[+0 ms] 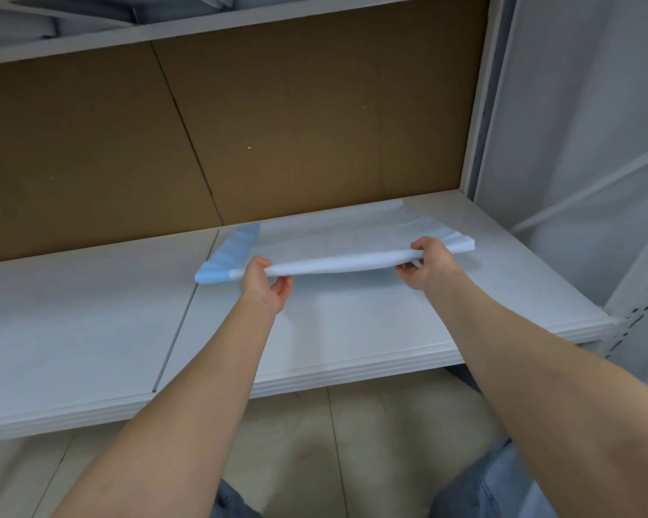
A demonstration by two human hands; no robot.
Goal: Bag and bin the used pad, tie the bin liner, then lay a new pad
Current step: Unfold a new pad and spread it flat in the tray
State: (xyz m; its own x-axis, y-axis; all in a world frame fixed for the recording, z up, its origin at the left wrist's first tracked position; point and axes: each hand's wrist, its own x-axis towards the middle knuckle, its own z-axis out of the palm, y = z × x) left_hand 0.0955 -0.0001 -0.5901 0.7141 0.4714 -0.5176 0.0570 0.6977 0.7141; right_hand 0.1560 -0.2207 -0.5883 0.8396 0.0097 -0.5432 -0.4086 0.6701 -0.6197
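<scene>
Shelf unit: white shelf board (352, 323) w/ brown backing panel (277, 125) behind, tiled floor (315, 443) below. I read this as the pad-laying step, though no bin or liner in view, so can't confirm the earlier steps.

Pad (333, 237): white top, blue edging, lying on the shelf beyond both grips; far part flat on the board up to the backing panel, near edge lifted off the board between the two grips. Blue end sticks out past the left grip, a white end past the right grip.

Left hand (264, 287): clenched on pad's near edge, thumb on top, fingers under. Right hand (427, 265): same pinch on the near edge, well apart from left.

To do it well, my judgement: draw near edge toward me w/ even pull both sides, keep it taut so no crease forms between grips, lower flat, square to the board's front edge. Risk: uneven pull skews the pad.
</scene>
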